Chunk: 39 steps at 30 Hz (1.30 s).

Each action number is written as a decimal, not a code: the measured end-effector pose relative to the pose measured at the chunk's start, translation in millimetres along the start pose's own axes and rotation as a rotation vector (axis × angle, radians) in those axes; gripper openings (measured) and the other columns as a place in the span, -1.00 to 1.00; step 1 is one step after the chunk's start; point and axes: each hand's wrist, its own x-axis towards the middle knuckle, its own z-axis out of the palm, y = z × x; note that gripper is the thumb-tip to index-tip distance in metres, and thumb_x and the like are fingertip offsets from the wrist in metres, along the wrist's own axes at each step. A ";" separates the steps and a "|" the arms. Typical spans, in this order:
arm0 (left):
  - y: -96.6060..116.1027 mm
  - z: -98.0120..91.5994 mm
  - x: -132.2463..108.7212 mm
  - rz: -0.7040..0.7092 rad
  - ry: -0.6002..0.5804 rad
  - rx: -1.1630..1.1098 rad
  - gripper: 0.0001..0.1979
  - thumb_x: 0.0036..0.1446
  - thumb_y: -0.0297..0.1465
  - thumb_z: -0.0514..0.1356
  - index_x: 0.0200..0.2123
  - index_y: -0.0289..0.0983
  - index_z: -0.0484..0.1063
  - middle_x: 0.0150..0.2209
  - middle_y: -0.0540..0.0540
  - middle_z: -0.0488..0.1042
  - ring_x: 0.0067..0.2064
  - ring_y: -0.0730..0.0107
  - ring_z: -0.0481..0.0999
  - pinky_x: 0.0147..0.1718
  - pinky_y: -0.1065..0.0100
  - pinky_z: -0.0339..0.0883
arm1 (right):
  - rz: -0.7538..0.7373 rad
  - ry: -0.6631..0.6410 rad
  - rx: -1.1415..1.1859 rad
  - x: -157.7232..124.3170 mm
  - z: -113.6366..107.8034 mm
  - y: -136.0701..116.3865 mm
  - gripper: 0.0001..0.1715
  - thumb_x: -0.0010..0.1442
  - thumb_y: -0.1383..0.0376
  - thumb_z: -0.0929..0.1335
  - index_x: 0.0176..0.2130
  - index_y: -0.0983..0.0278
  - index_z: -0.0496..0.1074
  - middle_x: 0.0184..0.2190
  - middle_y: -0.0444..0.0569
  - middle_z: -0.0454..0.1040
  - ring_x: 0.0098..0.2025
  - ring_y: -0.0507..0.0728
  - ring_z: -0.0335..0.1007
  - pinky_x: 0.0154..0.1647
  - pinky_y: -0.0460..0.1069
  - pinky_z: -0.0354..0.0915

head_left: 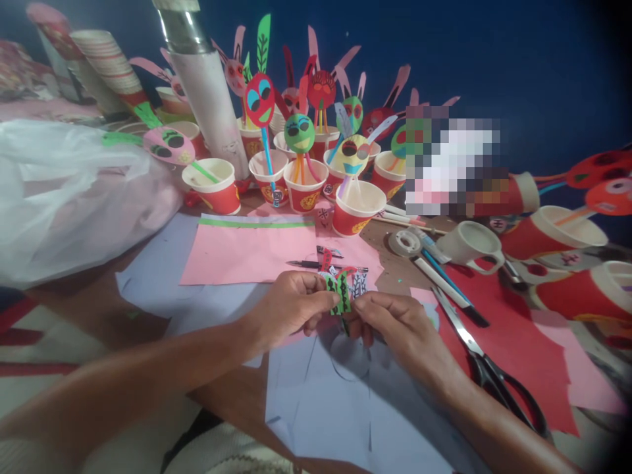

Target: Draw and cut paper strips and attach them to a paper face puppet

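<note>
My left hand [291, 304] is closed, thumb and finger pinching a small green paper cutout [342, 293] marked with black leaf-like strokes. Just to its right, my right hand [395, 320] is closed too, its fingertips at a pale paper cutout [360, 283] with dark branch-like lines. A red patterned cutout [327, 258] shows just beyond the fingers. Both hands hover close together over bluish-grey paper [320, 395]. Behind them a black pen [303, 264] lies on pink paper [247, 253]. Where the cutouts overlap, I cannot make out their edges.
Paper cups [306, 187] holding straws topped with coloured paper faces crowd the back, beside a tall flask [207, 105]. Black-handled scissors [486, 368] lie on red paper [538, 375] at right, near a mug [471, 245] and tape roll [405, 243]. A plastic bag [74, 197] bulges at left.
</note>
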 end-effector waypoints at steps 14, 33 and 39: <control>2.2 2.9 -1.3 0.014 -0.004 0.007 -0.82 -0.08 -0.37 0.20 -0.61 -0.31 0.32 -0.80 0.12 0.21 -0.73 0.61 0.17 -0.71 0.51 0.05 | 0.053 0.004 0.005 -1.5 8.3 -3.5 -0.66 0.10 0.20 0.29 -0.62 0.30 0.33 -0.72 -0.21 0.24 -0.67 -0.07 0.06 -0.66 -0.14 -0.03; 2.7 5.6 -1.9 -0.015 0.017 -0.003 -0.83 -0.06 -0.42 0.17 -0.63 -0.30 0.30 -0.82 0.14 0.18 -0.75 0.62 0.14 -0.71 0.50 0.02 | 0.035 -0.007 0.000 -1.4 10.1 -2.7 -0.63 0.11 0.17 0.28 -0.62 0.29 0.32 -0.71 -0.21 0.24 -0.65 -0.06 0.08 -0.64 -0.14 0.01; -1.6 3.4 -1.3 0.013 -0.046 -0.055 -0.81 -0.02 -0.35 0.19 -0.58 -0.31 0.31 -0.81 0.14 0.19 -0.74 0.63 0.14 -0.68 0.51 0.03 | 0.024 0.025 -0.002 -1.0 10.0 -2.0 -0.66 0.10 0.21 0.31 -0.63 0.28 0.28 -0.71 -0.22 0.22 -0.64 -0.06 0.03 -0.63 -0.13 -0.01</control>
